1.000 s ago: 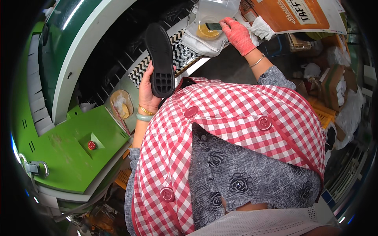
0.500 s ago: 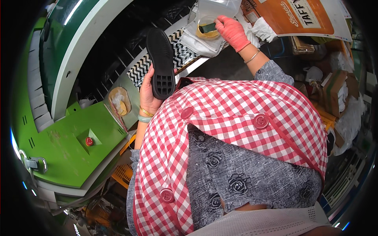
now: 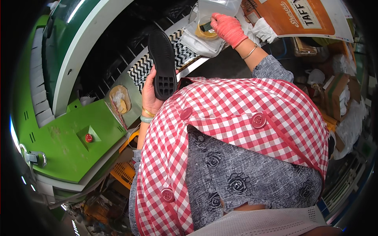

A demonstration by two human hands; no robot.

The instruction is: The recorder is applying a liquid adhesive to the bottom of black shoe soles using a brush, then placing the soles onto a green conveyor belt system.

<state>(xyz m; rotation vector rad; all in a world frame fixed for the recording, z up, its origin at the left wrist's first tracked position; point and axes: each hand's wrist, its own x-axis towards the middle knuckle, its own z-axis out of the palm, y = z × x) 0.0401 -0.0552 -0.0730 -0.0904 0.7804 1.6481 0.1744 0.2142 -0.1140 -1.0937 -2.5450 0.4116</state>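
My left hand (image 3: 149, 91) is closed round the heel end of a black shoe sole (image 3: 162, 63), held upright with its ridged tread showing. The thumb lies along the sole's left edge and the other fingers are behind it. My right hand (image 3: 229, 29), in a coral-pink glove, is closed on a flat dark green tool (image 3: 205, 27). That tool dips into a clear cup with yellow contents (image 3: 207, 36), and my fingers partly cover it. The cup stands on folded white cloth (image 3: 199, 44).
A zigzag-patterned strip (image 3: 139, 71) lies along the bench beside a dark conveyor. At the left stands a green machine (image 3: 71, 145) with a red button (image 3: 89, 138). An orange printed sheet (image 3: 301, 17) hangs at upper right, above boxes (image 3: 335, 96) and plastic bags.
My right hand has shifted slightly left over the cup, covering more of the green tool. The sole in my left hand has barely moved.
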